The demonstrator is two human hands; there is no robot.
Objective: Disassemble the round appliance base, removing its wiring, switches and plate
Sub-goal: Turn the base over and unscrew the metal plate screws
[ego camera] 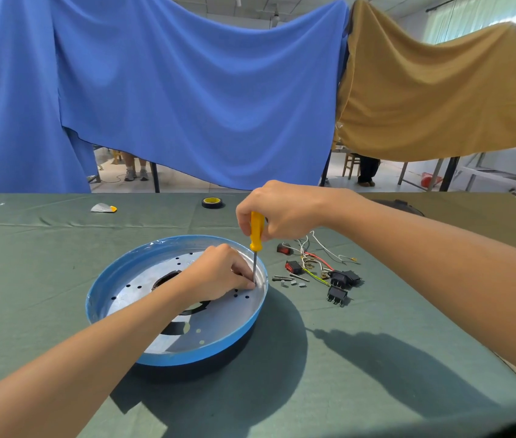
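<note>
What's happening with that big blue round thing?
A person is taking apart the round blue base. Their right hand holds a yellow screwdriver upright, tip down on the silver plate inside, and the left hand pinches at that tip. Loose wires, switches and screws lie beside the base on the table.
</note>
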